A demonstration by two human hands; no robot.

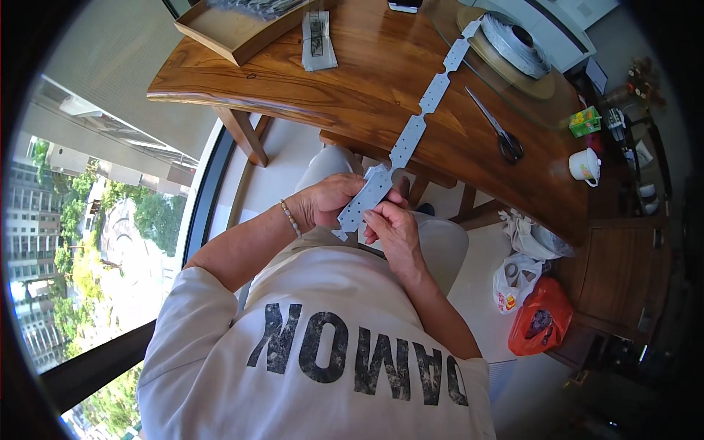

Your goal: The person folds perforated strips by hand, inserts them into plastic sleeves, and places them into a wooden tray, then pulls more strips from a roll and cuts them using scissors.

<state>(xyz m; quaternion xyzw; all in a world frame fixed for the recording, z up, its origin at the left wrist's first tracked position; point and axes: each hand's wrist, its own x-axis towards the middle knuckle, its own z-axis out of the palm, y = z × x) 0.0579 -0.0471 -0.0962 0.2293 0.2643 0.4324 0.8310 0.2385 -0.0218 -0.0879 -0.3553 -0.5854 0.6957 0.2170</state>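
Observation:
A long pale strip [408, 139] with small dark dots and notched edges runs from a roll [517, 45] at the far right down to my lap. My left hand [334, 199], with a beaded bracelet at the wrist, grips the strip's near end from the left side. On the other side, my right hand [392, 226] pinches the strip's edge between thumb and fingers. Part of the fingers of both hands is hidden behind the strip. Its near end hangs over my lap, while the farther part lies across the wooden table [352, 95].
Scissors [499, 128] lie right of the strip. A wooden tray [242, 33] and a banded stack of pale slips [317, 42] are at the back left. A white cup [584, 167] and green box [585, 122] stand right. Bags, including a red bag [540, 317], sit on the floor.

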